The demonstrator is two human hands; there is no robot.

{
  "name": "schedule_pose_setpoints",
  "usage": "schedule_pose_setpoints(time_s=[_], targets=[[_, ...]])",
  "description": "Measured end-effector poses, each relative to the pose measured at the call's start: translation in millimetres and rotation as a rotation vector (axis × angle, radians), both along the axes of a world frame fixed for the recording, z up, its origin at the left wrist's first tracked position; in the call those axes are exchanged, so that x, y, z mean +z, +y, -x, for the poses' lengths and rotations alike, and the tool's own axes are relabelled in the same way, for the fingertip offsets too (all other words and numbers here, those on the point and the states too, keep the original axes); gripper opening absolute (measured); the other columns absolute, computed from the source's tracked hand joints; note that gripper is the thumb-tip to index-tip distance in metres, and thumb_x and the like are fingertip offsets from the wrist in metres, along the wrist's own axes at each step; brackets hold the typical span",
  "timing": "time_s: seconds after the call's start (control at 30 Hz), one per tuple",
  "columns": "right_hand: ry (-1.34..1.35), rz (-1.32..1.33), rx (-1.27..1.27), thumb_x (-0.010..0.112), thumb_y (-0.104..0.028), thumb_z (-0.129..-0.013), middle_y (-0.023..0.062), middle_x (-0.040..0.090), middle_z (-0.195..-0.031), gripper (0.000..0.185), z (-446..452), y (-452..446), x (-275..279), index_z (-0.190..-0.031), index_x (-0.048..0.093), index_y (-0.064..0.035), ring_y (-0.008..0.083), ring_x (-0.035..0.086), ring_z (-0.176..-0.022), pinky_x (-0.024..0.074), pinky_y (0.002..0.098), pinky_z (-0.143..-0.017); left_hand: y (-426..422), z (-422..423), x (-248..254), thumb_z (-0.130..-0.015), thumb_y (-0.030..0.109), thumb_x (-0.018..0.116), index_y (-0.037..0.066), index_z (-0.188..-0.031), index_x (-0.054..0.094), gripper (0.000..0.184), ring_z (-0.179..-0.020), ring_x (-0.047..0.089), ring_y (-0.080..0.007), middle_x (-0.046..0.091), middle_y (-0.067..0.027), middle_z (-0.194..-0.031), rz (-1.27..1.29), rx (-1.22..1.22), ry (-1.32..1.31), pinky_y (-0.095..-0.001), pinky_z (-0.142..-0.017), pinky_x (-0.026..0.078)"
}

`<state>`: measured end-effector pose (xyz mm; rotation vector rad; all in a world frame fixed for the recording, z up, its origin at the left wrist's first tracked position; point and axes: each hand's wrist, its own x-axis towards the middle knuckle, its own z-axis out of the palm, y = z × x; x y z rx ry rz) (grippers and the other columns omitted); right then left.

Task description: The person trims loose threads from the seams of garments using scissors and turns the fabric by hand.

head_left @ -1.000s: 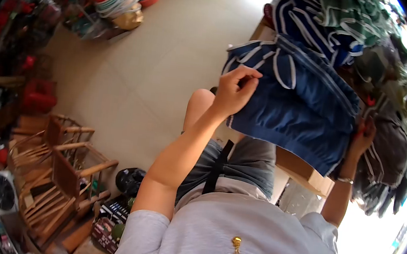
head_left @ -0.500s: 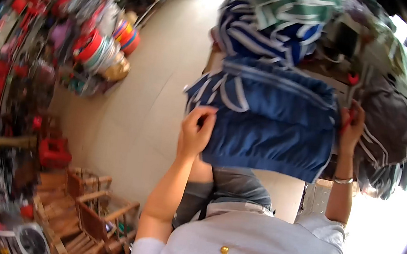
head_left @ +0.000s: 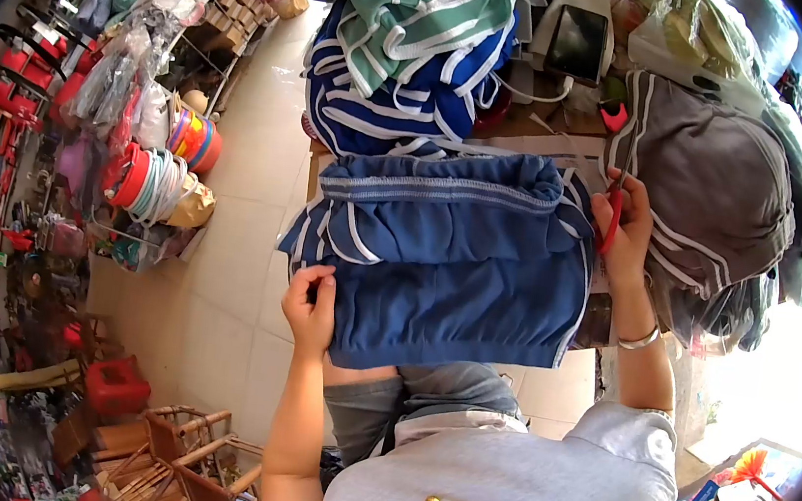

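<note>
A blue garment [head_left: 454, 306] with white side stripes and gathered edges lies spread over the front of the table and hangs out toward my lap. My left hand [head_left: 311, 312] is closed on its left edge, thumb and fingers pinched together. At the opposite side, my right hand [head_left: 629, 227] holds red-handled scissors [head_left: 610, 220], their blades pointing away from me. That hand is beside the garment's right edge; whether it also touches the cloth is hard to make out.
Behind the garment are piled blue-and-white and green striped clothes [head_left: 427, 26]. A phone [head_left: 577, 43] with a white cable lies at the back. Grey striped clothes [head_left: 716, 178] are heaped at the right. Wooden chairs [head_left: 170, 452] and goods shelves stand to the left.
The view has shifted, so the garment and both hands appear further left and slightly lower. My left hand still pinches the garment, and the scissors remain in my right hand.
</note>
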<state>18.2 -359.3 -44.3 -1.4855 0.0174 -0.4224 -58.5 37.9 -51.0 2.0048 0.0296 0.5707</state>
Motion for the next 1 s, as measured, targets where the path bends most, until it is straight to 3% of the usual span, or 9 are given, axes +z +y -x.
schedule_pose_setpoints(time_s=[0.23, 0.37, 0.63, 0.77, 1.0], targets=[[-0.001, 0.000, 0.011, 0.066, -0.014, -0.087, -0.0038, 0.055, -0.072, 0.042, 2, -4, -5, -0.123, 0.049, -0.0039, 0.0028, 0.047, -0.059, 0.0361, 0.0174, -0.053, -3, 4, 3, -0.086, 0.003, 0.061, 0.002, -0.093, 0.065, 0.008, -0.070, 0.052, -0.0082, 0.060, -0.0012, -0.078, 0.028, -0.012, 0.001, -0.0213, -0.065, 0.042], [-0.001, -0.013, -0.043, 0.065, -0.013, -0.087, -0.0024, 0.057, -0.074, 0.040, 8, -1, -1, -0.123, 0.050, -0.0040, 0.0039, 0.048, -0.058, 0.0368, 0.0180, -0.053, -3, 3, 1, -0.087, 0.002, 0.060, 0.001, -0.093, 0.064, 0.008, -0.070, 0.049, -0.0052, 0.058, 0.0023, -0.079, 0.073, -0.069, -0.052, -0.0189, -0.065, 0.040], [0.004, 0.129, -0.061, 0.066, -0.014, -0.087, -0.0025, 0.055, -0.072, 0.038, -2, -8, -11, -0.121, 0.052, -0.0022, 0.0044, 0.047, -0.057, 0.0355, 0.0186, -0.050, -1, 4, 1, -0.083, -0.001, 0.062, 0.001, -0.091, 0.065, 0.009, -0.064, 0.054, -0.0104, 0.062, -0.0053, -0.075, 0.070, -0.065, -0.153, -0.0233, -0.059, 0.044], [-0.050, 0.137, -0.081, 0.065, -0.015, -0.088, -0.0020, 0.056, -0.075, 0.038, -14, -20, -21, -0.121, 0.053, -0.0012, 0.0040, 0.047, -0.058, 0.0354, 0.0179, -0.051, 1, 2, 0, -0.083, -0.001, 0.062, 0.001, -0.090, 0.064, 0.008, -0.062, 0.055, -0.0124, 0.063, -0.0070, -0.075, 0.062, -0.079, -0.174, -0.0242, -0.059, 0.045], [-0.053, 0.171, -0.084, 0.065, -0.017, -0.089, -0.0025, 0.056, -0.080, 0.036, -10, -18, -18, -0.120, 0.055, -0.0009, 0.0040, 0.049, -0.067, 0.0364, 0.0173, -0.060, 2, 1, -4, -0.083, -0.001, 0.062, 0.001, -0.090, 0.065, 0.008, -0.059, 0.052, -0.0084, 0.060, -0.0046, -0.070, 0.094, -0.067, -0.170, -0.0219, -0.057, 0.043]])
